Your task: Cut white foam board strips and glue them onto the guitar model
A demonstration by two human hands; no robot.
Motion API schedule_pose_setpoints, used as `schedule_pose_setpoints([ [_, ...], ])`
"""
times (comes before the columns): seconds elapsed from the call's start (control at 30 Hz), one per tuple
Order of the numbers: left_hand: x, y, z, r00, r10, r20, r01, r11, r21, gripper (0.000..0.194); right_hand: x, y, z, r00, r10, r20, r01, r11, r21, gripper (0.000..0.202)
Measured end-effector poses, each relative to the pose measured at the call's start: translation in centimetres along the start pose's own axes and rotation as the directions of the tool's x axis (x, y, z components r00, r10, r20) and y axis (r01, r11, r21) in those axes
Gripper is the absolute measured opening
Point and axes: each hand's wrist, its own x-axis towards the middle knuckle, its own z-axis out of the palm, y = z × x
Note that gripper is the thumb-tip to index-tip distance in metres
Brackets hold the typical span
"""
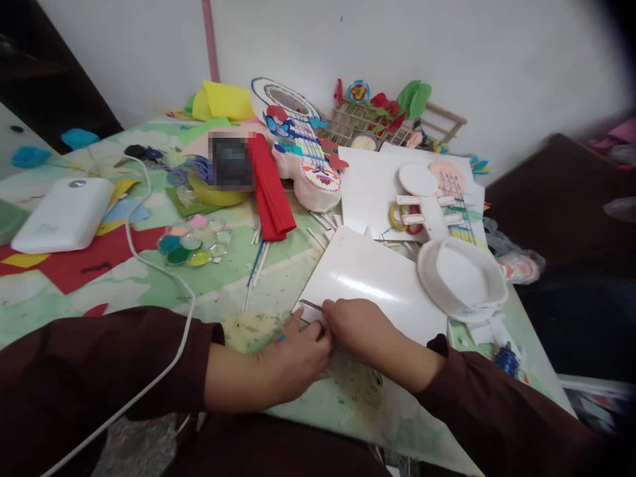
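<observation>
A bench (149,278) covered in a green-patterned cloth fills most of the frame, crowded with craft pieces. Near the centre lies a white sheet (372,278), its near corner reaching down to the two hands at lower centre. Another white board (368,185) sits behind it at centre right, carrying a small white paper guitar (437,199). At upper centre a larger decorated guitar model (303,146) rests on the bench, with red folded paper (271,192) just beside it on its left. A white box-like device (64,212) lies at the left edge, and a white cable (159,278) runs from that side down toward the lower left. A round white lid-like dish (462,278) sits at right of centre, touching the sheet's right edge. A clear paint palette (193,242) lies left of centre.

The left hand (293,361) lies flat on the bench at the sheet's corner, its fingers spread low and holding nothing that can be seen. The right hand (358,324) has its fingers pinched narrow on a thin grey blade-like tool (312,305) laid against the sheet's near left corner.
</observation>
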Motion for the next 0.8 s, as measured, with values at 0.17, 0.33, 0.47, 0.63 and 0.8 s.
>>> schedule_pose_setpoints([
  [0.17, -0.2, 0.2, 0.6, 1.0, 0.002, -0.024, -0.002, 1.0, 0.009, 0.043, 0.4, -0.2, -0.3, 1.0, 0.005, 0.018, -0.005, 1.0, -0.008, 0.015],
  [0.33, 0.0, 0.2, 0.4, 1.0, -0.007, 0.005, 0.007, 1.0, -0.002, 0.044, 0.9, -0.4, -0.9, 0.998, 0.002, 0.057, -0.003, 1.0, 0.016, 0.018],
  [0.47, 0.1, 0.1, 0.2, 1.0, -0.019, 0.013, 0.019, 1.0, -0.003, 0.049, 0.8, -0.4, -1.6, 0.996, -0.025, 0.082, 0.025, 1.0, 0.003, 0.019],
  [0.63, -0.1, 0.2, 0.8, 1.0, -0.016, -0.018, 0.017, 0.999, 0.039, 0.051, 0.5, 0.0, -1.8, 0.995, -0.051, 0.088, 0.053, 0.998, -0.024, 0.018],
  [0.8, -0.3, 0.1, 1.2, 0.999, -0.001, -0.032, 0.002, 0.999, 0.042, 0.048, 0.1, 0.4, -1.5, 0.994, -0.047, 0.098, 0.048, 0.999, -0.012, 0.018],
])
